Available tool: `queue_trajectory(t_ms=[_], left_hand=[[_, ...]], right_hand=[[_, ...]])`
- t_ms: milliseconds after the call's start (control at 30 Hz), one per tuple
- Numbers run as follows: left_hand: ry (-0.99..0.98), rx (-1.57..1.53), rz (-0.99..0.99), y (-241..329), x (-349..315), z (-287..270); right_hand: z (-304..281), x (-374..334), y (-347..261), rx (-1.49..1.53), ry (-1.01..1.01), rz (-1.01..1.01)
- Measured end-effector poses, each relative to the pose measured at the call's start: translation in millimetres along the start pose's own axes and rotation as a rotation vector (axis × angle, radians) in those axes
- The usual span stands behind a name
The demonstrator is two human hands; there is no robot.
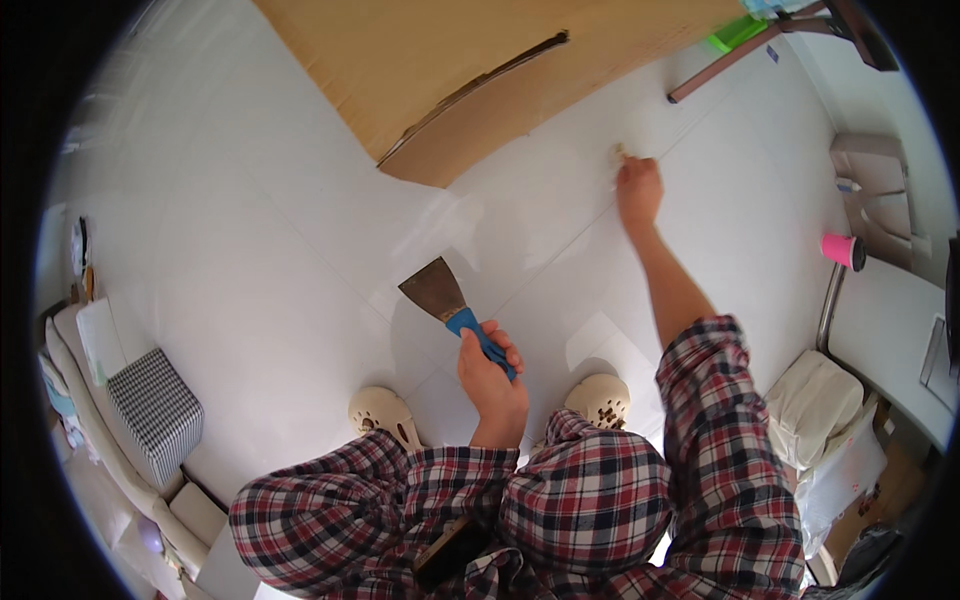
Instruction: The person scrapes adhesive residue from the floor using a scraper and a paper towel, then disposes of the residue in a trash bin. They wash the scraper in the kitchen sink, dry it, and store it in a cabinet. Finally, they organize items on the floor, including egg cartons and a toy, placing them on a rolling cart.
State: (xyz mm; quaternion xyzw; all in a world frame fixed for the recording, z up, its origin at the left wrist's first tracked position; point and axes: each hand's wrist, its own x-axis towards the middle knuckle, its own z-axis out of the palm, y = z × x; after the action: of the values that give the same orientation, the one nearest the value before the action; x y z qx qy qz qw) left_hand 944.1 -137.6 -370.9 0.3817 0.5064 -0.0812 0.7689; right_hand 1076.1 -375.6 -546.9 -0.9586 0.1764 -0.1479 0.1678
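Seen from overhead, a person in a red plaid shirt crouches on a white tiled floor (250,250). At the lower left of the frame, a black-and-white checked cushion (155,410) sits on a pale sofa (100,440). Near the bottom centre, two cream perforated clogs (385,415) stand on the tiles, one either side of the left forearm. Just above them, the left hand (490,375) is wrapped tightly around the blue handle of a putty knife (450,300), whose broad, tarnished blade points toward the upper left and lies low over the floor; whether it touches the tile cannot be told. A flattened cardboard sheet (450,70) covers the top centre. Right of centre, the right hand (638,190) reaches far out, fingers curled and pressed down at a grout line (560,250), with a small pale scrap (620,152) at its fingertips; its exact grip is unclear. At the right edge, a pink cup (842,250) stands on a white table (890,330).
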Motion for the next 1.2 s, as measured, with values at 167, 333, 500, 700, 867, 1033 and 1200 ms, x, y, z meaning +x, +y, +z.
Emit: queue_trajectory(t_ms=[167, 333, 500, 700, 867, 1033, 1200], left_hand=[[0.003, -0.119, -0.025, -7, 0, -5], [-0.037, -0.107, -0.014, 6, -13, -13], [0.033, -0.116, -0.015, -10, -5, -25], [-0.051, -0.104, -0.011, -15, -9, -4], [-0.113, -0.163, 0.000, 16, -22, -21], [-0.148, -0.246, -0.262, 18, -24, -1], [-0.329, -0.270, -0.550, 56, -43, 58]], right_hand=[[12, -77, -140, 0.457, -0.334, -0.094], [20, -65, -60, 0.111, -0.114, -0.335], [-6, -61, -3, -0.126, -0.144, 0.162], [36, -77, -116, 0.246, -0.311, -0.328], [-19, -94, -130, 0.585, -0.688, -0.473], [-115, -54, -96, 0.925, -0.939, 0.714], [-222, 19, -118, 1.237, -0.471, 1.108]])
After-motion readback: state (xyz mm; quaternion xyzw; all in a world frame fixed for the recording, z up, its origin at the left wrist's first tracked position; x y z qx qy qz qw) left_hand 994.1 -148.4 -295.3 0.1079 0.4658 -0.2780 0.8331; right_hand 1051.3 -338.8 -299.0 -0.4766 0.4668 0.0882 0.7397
